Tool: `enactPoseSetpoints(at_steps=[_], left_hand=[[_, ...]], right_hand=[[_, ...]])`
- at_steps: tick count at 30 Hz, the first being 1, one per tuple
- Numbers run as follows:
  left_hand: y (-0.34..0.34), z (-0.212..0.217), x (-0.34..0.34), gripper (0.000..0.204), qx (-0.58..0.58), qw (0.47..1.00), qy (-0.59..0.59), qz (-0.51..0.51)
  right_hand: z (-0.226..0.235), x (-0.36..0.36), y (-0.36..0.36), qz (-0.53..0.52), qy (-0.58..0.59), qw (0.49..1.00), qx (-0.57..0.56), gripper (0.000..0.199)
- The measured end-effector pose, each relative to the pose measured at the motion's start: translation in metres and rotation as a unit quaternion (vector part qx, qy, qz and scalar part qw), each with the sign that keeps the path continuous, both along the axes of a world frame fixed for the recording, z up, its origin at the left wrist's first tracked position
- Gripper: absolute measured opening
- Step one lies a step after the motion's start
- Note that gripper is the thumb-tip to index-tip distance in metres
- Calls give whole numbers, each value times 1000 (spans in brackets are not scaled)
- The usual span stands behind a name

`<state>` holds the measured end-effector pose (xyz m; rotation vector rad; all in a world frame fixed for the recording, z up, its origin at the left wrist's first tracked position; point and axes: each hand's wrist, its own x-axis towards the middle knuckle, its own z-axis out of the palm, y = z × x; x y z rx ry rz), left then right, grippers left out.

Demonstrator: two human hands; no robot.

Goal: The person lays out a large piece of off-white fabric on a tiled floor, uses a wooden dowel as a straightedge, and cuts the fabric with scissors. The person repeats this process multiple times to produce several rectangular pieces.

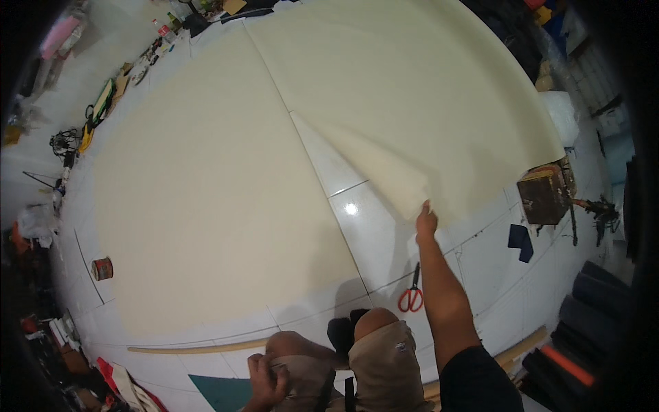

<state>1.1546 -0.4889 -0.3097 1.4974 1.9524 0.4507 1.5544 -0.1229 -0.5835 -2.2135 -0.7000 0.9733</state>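
We see a small round tin (101, 268) with a reddish label band, standing on the floor just left of the large cream sheet (206, 206). Beyond the sheet's far left corner stands a red-labelled bottle (163, 31).

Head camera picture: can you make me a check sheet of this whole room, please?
Surface: white tiled floor, shiny between the sheets.
Job's things: two big cream sheets; the right sheet has its near corner lifted; the left sheet lies flat.
Clutter: red-handled scissors, small tin, wooden strip, wooden box.
Grips: right hand pinches the lifted corner; left hand rests on the knee.
Cables: tangled wires by the left wall.
Surroundings: heaped tools and bottles along the edges.
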Motion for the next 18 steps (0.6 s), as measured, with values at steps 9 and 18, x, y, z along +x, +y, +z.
enactPoseSetpoints(at_steps=[9,18], left_hand=[[132,153,63,62,-372,916,-34,-146],[311,-14,77,42,-62,993,-11,-95]], right_hand=[[221,31,105,-236,184,954,24,79],[333,75,126,-259,298,890,229,57]])
